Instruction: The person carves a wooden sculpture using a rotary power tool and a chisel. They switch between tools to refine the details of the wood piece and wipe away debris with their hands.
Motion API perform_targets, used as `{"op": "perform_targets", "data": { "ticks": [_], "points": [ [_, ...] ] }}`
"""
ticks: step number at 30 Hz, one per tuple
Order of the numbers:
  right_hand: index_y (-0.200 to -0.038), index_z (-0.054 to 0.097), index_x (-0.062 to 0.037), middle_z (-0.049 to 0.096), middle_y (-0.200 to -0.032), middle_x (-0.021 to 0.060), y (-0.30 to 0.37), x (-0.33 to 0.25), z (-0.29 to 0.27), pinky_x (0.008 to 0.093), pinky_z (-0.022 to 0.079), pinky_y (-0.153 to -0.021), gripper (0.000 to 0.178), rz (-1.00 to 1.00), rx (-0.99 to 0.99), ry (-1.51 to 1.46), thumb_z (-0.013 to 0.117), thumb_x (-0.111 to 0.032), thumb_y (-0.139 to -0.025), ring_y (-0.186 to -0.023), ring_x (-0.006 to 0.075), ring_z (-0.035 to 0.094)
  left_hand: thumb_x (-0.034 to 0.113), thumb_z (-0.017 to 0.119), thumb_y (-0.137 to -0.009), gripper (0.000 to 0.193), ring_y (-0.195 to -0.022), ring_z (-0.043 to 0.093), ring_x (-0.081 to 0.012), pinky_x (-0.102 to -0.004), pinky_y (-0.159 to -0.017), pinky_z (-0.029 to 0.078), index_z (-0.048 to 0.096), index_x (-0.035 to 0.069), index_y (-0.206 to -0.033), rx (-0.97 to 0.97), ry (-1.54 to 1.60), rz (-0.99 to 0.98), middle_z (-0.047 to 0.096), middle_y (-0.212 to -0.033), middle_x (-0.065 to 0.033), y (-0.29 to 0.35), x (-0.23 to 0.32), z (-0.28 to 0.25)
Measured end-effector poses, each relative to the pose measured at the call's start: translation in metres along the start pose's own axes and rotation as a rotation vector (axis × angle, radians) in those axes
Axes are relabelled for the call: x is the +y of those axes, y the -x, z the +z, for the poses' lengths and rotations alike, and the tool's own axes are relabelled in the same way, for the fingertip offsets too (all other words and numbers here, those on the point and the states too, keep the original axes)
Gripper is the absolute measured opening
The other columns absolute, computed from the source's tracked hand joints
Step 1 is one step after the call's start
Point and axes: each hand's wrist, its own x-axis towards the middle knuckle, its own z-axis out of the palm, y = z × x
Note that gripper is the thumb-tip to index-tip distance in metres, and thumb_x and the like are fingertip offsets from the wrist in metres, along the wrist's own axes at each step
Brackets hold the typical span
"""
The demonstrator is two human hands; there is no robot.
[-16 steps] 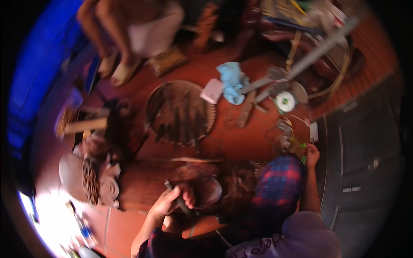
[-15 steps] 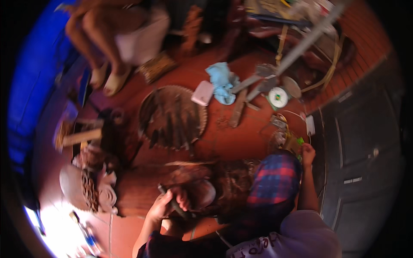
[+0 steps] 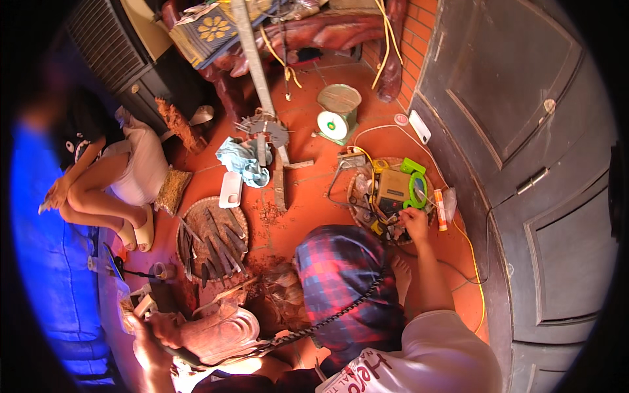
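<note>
Left hand (image 3: 152,335), lower left, closed round a dark corded tool (image 3: 180,355) by the carved wood piece (image 3: 219,331); right hand (image 3: 414,221) fingers curled into the basket (image 3: 357,196) at centre-right, grip unclear—eyes off tool, cord (image 3: 334,314) could snag & yank it.

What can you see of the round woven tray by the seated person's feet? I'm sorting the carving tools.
The round woven tray lies flat on the red tiled floor, shallow and brownish, seemingly basketwork. Many long dark tools, apparently chisels, lie across it in a loose fan. A white flat object rests at its upper rim. Neither hand touches it.
</note>
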Motion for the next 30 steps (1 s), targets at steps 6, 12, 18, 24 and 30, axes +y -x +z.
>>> {"op": "perform_targets", "data": {
  "ticks": [6,12,18,24,30],
  "points": [
    [-0.086,0.070,-0.0063,0.068,-0.073,0.0115,0.000,-0.002,0.011,0.0332,0.052,-0.063,0.009,-0.104,0.156,0.320,0.068,-0.009,-0.078,-0.067,0.0233,0.068,0.057,0.031,-0.097,0.058,-0.035,0.031,-0.0127,-0.0269,-0.032,0.030,0.034,0.010,-0.064,0.073,0.049,0.054,0.030,-0.048,-0.0016,0.043,0.046,0.126],
    [-0.087,0.068,-0.0046,0.067,-0.074,0.0126,0.019,0.000,-0.026,0.0347,0.052,-0.062,0.010,-0.094,0.422,0.334,0.068,-0.007,-0.077,-0.066,0.0251,0.067,0.068,0.046,-0.084,0.060,-0.041,0.029,-0.0125,-0.0266,-0.038,0.025,0.041,0.012,-0.061,0.181,-0.132,-0.106,0.034,-0.051,0.0012,0.069,0.003,0.178],
    [-0.087,0.069,-0.0012,0.067,-0.071,0.0099,0.023,-0.031,-0.007,0.0260,0.049,-0.058,0.008,-0.246,0.211,0.159,0.069,-0.005,-0.080,-0.062,0.0122,0.063,0.059,0.036,-0.095,0.055,-0.042,0.035,-0.0152,-0.0276,-0.041,0.034,0.039,0.010,-0.068,0.154,-0.157,-0.211,0.035,-0.054,-0.0022,0.047,-0.020,0.155],
    [-0.090,0.068,0.0011,0.067,-0.084,0.0198,-0.002,-0.068,0.083,0.0352,0.054,-0.072,0.014,-0.295,-0.527,0.167,0.063,-0.009,-0.082,-0.080,0.0276,0.069,0.057,0.034,-0.096,0.057,-0.042,0.042,-0.0205,-0.0328,-0.042,0.039,0.039,0.008,-0.068,0.076,0.012,-0.303,0.039,-0.053,-0.0060,0.026,-0.043,0.125],
    [-0.098,0.062,0.0025,0.063,-0.098,0.0182,-0.013,-0.030,0.125,0.0435,0.052,-0.082,0.025,-0.315,-0.463,0.974,0.054,-0.019,-0.088,-0.094,0.0332,0.063,0.049,0.033,-0.099,0.052,-0.049,0.049,-0.0233,-0.0331,-0.051,0.046,0.041,0.007,-0.071,0.054,0.018,-0.278,0.043,-0.057,-0.0074,0.032,-0.046,0.120]
  ]
}}
